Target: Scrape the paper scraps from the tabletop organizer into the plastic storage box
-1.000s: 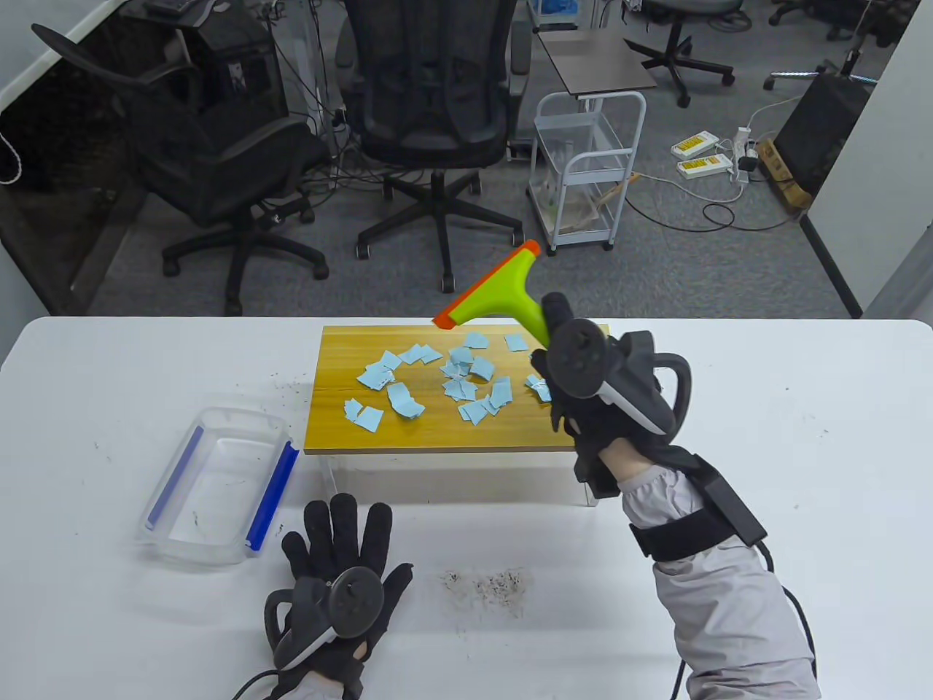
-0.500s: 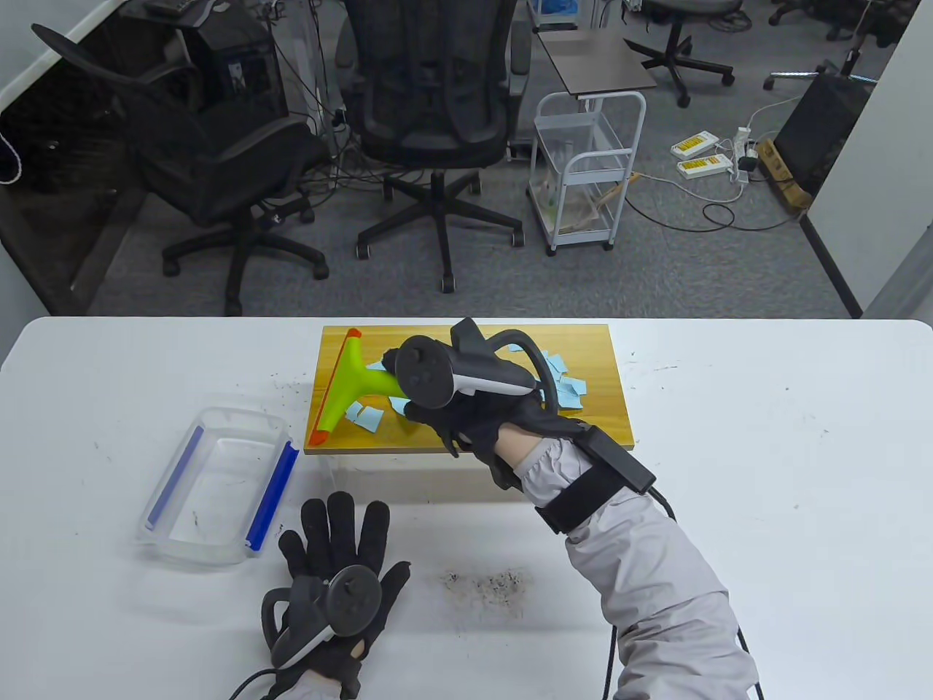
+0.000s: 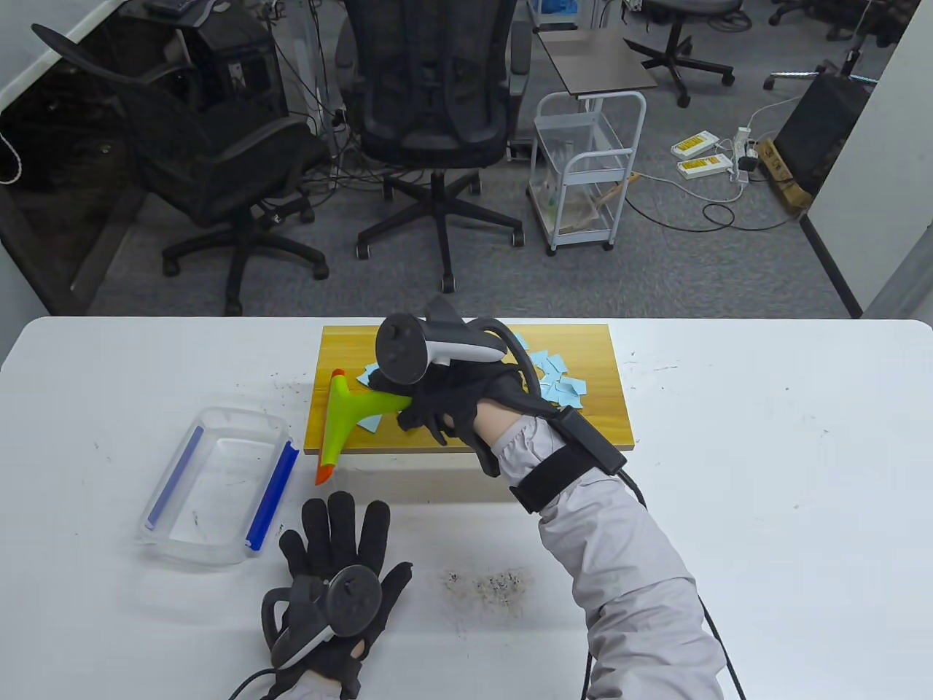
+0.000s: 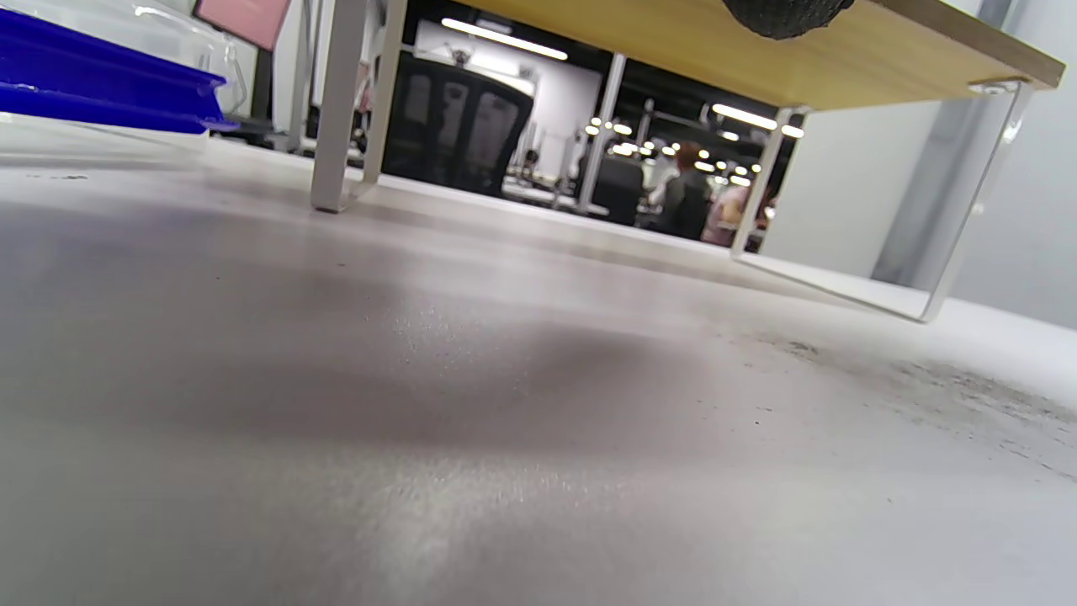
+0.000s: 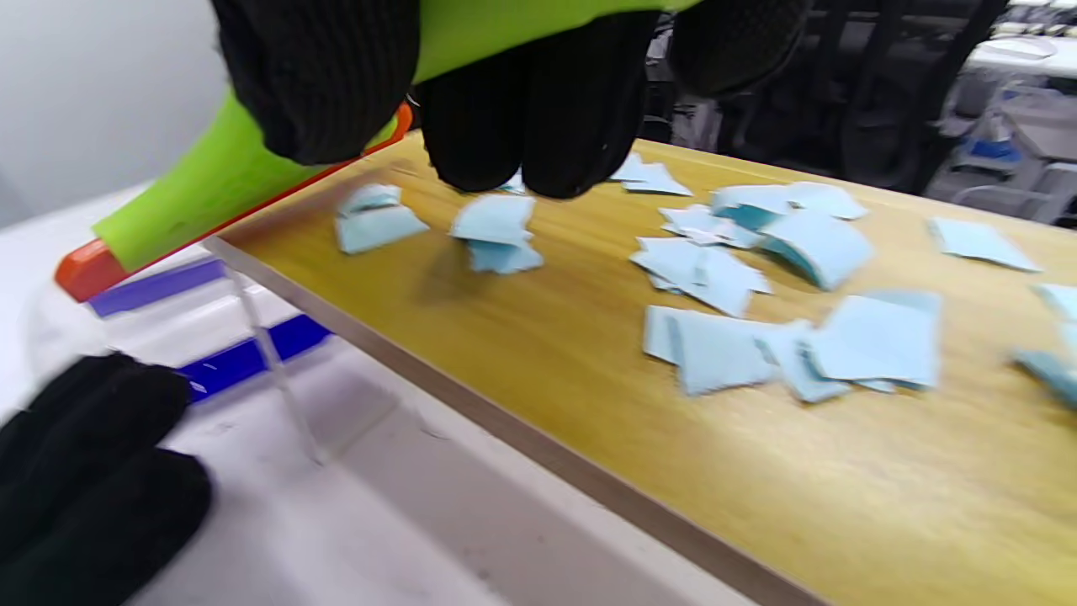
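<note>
A white table (image 3: 729, 474) fills the lower half of the table view. At its centre stands a low wooden organizer (image 3: 598, 423), a plank raised on clear legs, with light blue paper scraps (image 3: 557, 375) scattered over its top.

The right hand (image 3: 455, 405), in a black glove with a tracker strapped to its back, reaches in from the lower right of the frame. Its fingers (image 5: 526, 126) are curled tightly round the handle of a lime-green scraper (image 3: 350, 419) with an orange blade edge. The scraper's blade stands at the left end of the plank, and its lower tip juts past the front edge, over the table. In the right wrist view a few scraps lie just beside the blade, while most sit in a loose heap further right on the wood.

The plastic storage box (image 3: 219, 485) (clear, with a blue strip along each long side) rests on the table at the lower left of the organizer, near its front left corner; it appears to hold no blue scraps.

The left hand (image 3: 339, 576) lies flat on the table at the bottom of the frame, just right of the box, fingers spread and straight, holding nothing.

A smear of dark crumbs (image 3: 488, 583) marks the table to the right of that hand.
</note>
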